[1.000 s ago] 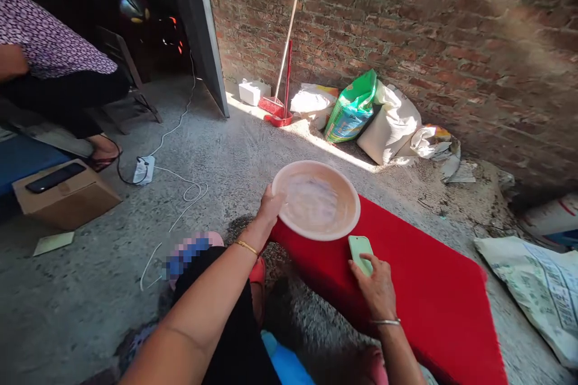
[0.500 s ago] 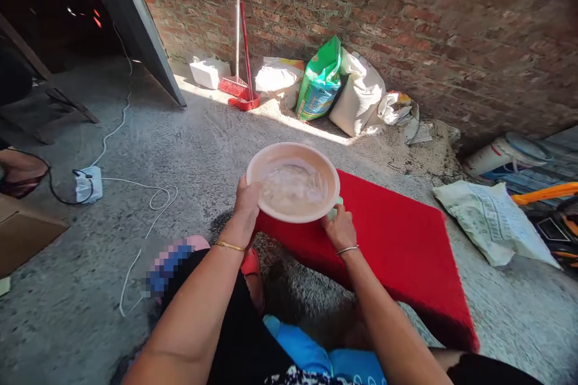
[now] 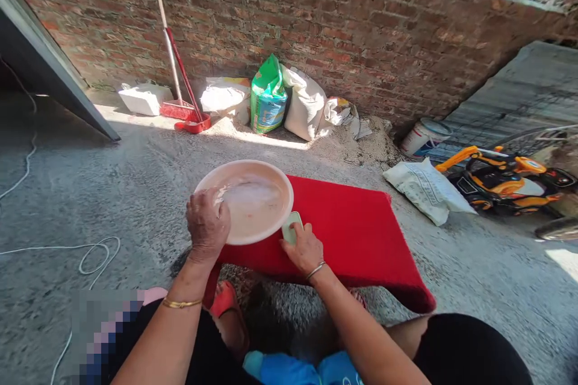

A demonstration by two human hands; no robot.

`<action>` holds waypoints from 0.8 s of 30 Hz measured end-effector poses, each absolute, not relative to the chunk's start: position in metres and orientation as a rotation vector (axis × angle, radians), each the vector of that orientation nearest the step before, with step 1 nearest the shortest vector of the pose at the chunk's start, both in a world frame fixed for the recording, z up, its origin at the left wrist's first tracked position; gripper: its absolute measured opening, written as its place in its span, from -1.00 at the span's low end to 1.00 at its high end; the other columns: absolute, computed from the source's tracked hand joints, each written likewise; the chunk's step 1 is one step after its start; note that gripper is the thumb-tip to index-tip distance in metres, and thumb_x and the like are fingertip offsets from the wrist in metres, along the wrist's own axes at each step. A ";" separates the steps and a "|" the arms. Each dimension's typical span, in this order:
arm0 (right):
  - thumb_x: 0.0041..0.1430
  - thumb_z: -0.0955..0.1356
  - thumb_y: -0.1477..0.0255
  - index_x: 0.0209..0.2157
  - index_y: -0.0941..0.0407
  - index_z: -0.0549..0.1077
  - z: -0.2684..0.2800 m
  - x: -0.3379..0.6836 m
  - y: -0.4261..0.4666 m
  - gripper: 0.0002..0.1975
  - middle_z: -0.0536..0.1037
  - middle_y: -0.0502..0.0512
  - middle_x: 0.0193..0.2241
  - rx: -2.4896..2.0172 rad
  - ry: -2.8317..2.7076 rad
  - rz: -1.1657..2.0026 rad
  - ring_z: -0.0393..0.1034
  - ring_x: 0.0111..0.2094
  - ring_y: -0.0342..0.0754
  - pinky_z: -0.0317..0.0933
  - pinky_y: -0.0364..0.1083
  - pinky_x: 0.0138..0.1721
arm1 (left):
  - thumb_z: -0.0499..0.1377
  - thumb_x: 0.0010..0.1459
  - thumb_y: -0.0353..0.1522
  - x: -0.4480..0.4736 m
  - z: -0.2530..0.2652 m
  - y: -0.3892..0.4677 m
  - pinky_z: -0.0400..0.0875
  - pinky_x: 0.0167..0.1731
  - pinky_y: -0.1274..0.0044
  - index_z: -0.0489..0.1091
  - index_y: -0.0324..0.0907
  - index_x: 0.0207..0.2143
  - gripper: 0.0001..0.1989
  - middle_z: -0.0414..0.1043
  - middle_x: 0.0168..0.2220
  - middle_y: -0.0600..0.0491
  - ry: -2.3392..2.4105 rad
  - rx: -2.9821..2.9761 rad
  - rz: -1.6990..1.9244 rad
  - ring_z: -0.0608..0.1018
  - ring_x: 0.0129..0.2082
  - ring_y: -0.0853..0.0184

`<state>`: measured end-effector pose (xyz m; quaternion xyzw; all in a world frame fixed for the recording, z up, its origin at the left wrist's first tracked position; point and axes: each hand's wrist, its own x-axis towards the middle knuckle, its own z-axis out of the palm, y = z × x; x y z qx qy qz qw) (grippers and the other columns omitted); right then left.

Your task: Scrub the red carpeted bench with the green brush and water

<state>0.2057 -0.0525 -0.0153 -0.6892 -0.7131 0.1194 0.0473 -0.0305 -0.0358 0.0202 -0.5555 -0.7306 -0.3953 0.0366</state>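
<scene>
Left hand [image 3: 208, 224] at basin [image 3: 267, 221], right hand [image 3: 306, 250] holding green case [image 3: 289, 231]

A rough brick wall [image 3: 383, 30] closes the back, above a grey concrete floor [image 3: 149, 192]. Strong sunlight draws a bright strip [image 3: 235, 134] near the wall's foot. On the left stands a grey door [image 3: 49, 72]; on the right, a corrugated sheet [image 3: 519, 96].

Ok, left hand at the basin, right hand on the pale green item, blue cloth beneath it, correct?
Not quite: the head view shows the cloth is red, not blue. The left hand is at the basin and the right hand on the pale green item.
</scene>
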 end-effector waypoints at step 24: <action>0.16 0.34 0.13 0.03 -0.02 0.41 -0.019 0.352 -0.102 -0.57 0.39 0.11 -0.15 -2.185 -1.921 0.312 0.40 -0.19 -0.01 0.23 -0.10 -0.25 | 0.07 0.27 -0.25 0.035 0.018 -0.036 0.37 0.03 0.34 0.28 -0.20 0.11 -0.60 0.47 0.06 -0.18 -1.860 -2.832 0.033 0.49 0.08 0.09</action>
